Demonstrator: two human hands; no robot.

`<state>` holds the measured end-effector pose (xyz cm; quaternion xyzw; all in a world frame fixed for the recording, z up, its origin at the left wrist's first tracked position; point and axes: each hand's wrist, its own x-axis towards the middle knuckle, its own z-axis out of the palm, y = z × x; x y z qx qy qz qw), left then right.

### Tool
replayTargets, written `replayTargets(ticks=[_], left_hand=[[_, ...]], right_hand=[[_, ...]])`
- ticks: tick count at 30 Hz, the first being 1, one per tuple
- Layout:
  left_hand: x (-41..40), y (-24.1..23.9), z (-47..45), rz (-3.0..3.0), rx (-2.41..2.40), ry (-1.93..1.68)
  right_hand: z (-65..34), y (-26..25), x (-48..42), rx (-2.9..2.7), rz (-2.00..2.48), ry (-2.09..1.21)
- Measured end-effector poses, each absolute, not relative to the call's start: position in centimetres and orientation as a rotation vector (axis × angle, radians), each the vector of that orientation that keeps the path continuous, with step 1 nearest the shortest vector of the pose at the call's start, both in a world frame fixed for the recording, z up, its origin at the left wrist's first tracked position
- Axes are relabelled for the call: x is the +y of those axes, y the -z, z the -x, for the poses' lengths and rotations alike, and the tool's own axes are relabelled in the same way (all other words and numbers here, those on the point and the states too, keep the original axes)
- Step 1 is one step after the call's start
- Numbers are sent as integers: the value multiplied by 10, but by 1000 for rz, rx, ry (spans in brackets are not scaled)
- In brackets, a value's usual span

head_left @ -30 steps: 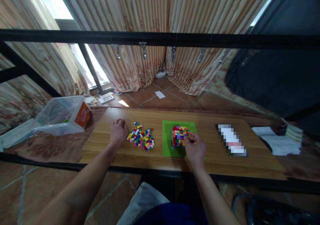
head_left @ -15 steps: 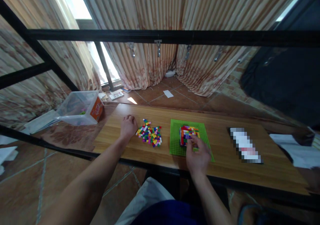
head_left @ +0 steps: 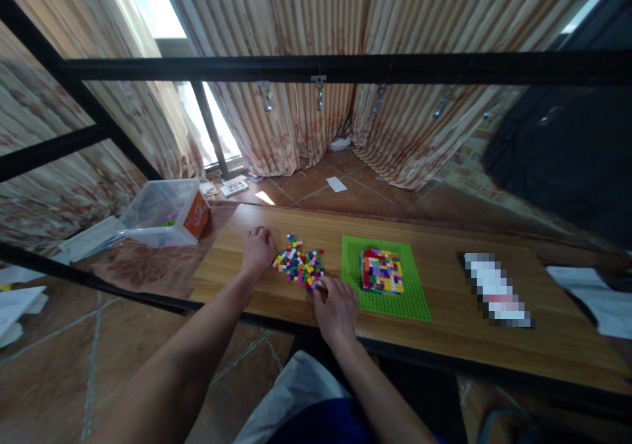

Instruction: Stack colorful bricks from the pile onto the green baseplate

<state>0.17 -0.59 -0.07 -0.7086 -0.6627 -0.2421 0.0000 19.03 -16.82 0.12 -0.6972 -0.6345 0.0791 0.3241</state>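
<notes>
A pile of small loose toy bricks in many colours lies on the wooden table. My left hand rests on the table just left of the pile, its fingers curled in; whatever may be inside them is hidden. At the pile's near right edge is my right hand, thumb and fingertips slightly apart beside the bricks. No brick shows clearly in its grasp. Right of that hand, a green studded baseplate carries a blocky multicoloured brick build, which no hand touches.
The table also holds a pixelated flat object towards the right. On the floor at left stands a clear plastic bin with an orange label. A black metal bar with hanging clips crosses ahead, in front of striped curtains.
My right hand has left the brick build and moved left to the loose bricks, uncovering the build's top. My left hand stays beside the pile. The view has shifted slightly.
</notes>
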Motion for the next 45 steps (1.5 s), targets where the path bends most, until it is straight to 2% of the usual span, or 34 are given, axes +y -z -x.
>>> replayTargets(ticks=[14,29,45], left_hand=[[-4,2,-1,2208,-2058,772],[-3,1,0,2229,-2034,762],[-3,-1,0,2227,-2035,738]], right_hand=[[-202,-7,-184,-1538,1602,-334],[-309,-18,-210,-984,1722,-376],[-316,-16,-206,-1028,1717,-256]])
